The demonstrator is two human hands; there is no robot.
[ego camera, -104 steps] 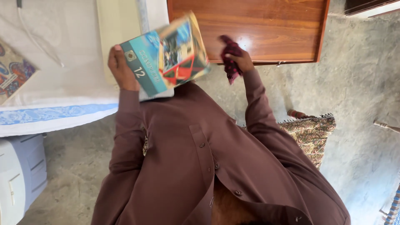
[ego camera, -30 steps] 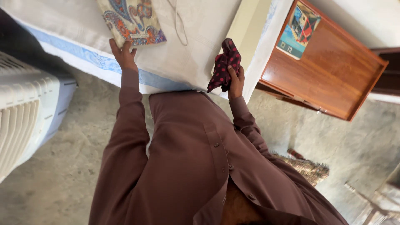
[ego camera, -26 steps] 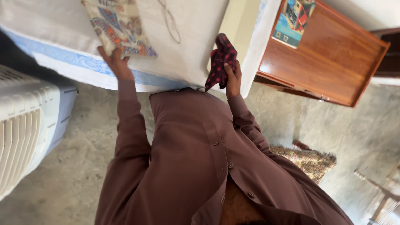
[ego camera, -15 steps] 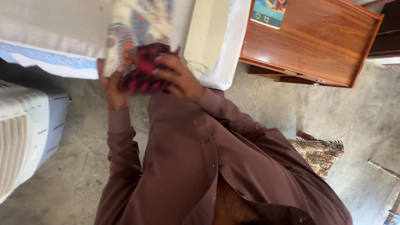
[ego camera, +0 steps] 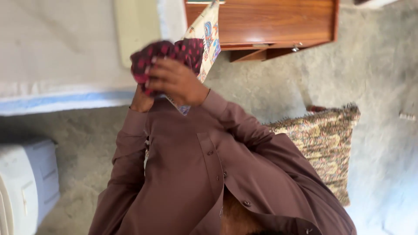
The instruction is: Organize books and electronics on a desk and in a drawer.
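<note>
Both hands meet: right hand (ego camera: 176, 82) grip clamps spotted cloth (ego camera: 167, 52) against patterned book (ego camera: 208, 35), hiding left hand (ego camera: 141, 101) grip.

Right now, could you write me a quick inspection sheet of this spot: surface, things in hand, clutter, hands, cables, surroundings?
Surface: white bed sheet with blue border, over a rough concrete floor.
Things in hand: paisley-patterned book, dark red dotted cloth pressed against it.
Clutter: patterned cushion on the floor.
Hands: right hand grips the cloth; left hand, mostly hidden, under the book.
Cables: nothing seen.
Surroundings: wooden table, white air cooler at lower left.
</note>
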